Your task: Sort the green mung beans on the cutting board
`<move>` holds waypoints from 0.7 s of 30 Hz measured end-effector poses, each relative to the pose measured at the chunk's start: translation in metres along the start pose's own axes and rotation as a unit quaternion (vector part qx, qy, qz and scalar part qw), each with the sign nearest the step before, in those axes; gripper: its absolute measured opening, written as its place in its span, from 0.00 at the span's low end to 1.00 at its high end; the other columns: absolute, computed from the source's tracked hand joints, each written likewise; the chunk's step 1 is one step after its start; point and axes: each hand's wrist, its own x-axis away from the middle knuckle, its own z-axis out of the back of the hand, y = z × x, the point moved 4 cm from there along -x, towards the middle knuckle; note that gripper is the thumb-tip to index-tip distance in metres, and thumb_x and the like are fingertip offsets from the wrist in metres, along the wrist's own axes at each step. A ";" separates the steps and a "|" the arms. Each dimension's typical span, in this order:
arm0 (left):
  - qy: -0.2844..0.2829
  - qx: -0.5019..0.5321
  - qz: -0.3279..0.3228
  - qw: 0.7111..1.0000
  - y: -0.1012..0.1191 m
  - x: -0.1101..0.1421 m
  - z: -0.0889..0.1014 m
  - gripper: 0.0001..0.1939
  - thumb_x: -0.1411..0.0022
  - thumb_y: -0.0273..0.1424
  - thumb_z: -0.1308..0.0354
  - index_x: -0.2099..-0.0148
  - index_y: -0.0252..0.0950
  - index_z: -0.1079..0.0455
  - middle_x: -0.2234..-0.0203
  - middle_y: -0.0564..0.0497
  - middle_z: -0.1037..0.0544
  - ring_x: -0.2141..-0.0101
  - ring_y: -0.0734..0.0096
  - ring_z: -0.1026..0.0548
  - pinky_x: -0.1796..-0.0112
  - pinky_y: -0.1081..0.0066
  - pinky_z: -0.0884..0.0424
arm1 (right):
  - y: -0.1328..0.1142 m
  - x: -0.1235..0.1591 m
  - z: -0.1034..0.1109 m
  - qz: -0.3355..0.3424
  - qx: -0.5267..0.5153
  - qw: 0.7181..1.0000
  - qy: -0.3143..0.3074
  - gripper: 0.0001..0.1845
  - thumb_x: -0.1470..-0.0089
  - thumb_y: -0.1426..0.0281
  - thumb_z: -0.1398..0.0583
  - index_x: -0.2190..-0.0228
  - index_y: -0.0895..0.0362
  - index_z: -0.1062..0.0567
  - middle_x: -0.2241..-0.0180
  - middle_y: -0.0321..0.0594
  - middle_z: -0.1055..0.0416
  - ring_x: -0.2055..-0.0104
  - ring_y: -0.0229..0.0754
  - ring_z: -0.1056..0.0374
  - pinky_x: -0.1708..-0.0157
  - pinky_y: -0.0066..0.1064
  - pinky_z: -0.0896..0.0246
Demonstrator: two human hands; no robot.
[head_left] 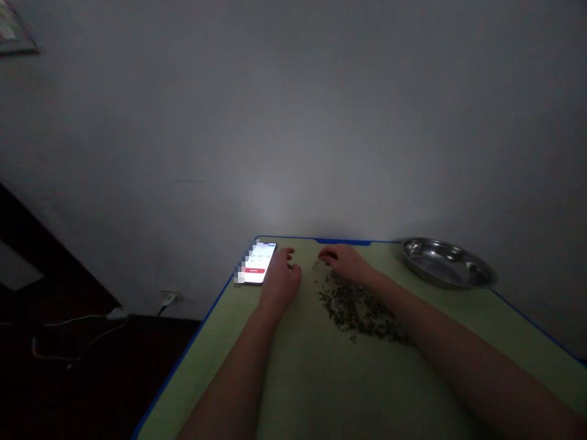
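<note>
Many small dark bits, like seeds or dried berries (pixel 351 308), lie loosely spread over the green tabletop (pixel 298 373). My right hand (pixel 343 261) is at their far edge, its thumb and fingers pinched together. What the pinch holds, if anything, is too small and dim to make out. Just left of those fingertips is a faint pale, see-through thing (pixel 317 265). My left hand (pixel 282 278) rests beside the lit phone (pixel 257 266), fingers apart and loosely bent, with nothing seen in them.
An oval metal dish (pixel 447 263) stands at the table's back right, near the corner. The blue table edge (pixel 343 242) runs along a grey wall (pixel 312 122). On the left, below the table, a plug (pixel 169 299) and white cables (pixel 103 330) show in dim light.
</note>
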 end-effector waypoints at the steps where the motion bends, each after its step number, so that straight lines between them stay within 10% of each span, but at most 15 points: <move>1: -0.001 0.000 0.000 1.000 0.000 0.000 0.000 0.19 0.45 0.23 0.50 0.50 0.34 0.37 0.58 0.44 0.29 0.61 0.68 0.29 0.60 0.65 0.29 | 0.002 0.003 0.003 0.004 0.003 1.000 -0.005 0.10 0.45 0.73 0.43 0.66 0.59 0.21 0.68 0.42 0.23 0.66 0.40 0.30 0.63 0.29 0.40; 21: -0.004 -0.013 -0.001 1.000 0.003 0.002 0.001 0.18 0.45 0.23 0.51 0.50 0.34 0.36 0.58 0.44 0.29 0.63 0.70 0.28 0.59 0.65 0.29 | 0.011 0.018 0.008 -0.011 0.017 1.000 -0.010 0.11 0.47 0.75 0.44 0.68 0.58 0.20 0.67 0.43 0.22 0.65 0.43 0.30 0.62 0.32 0.40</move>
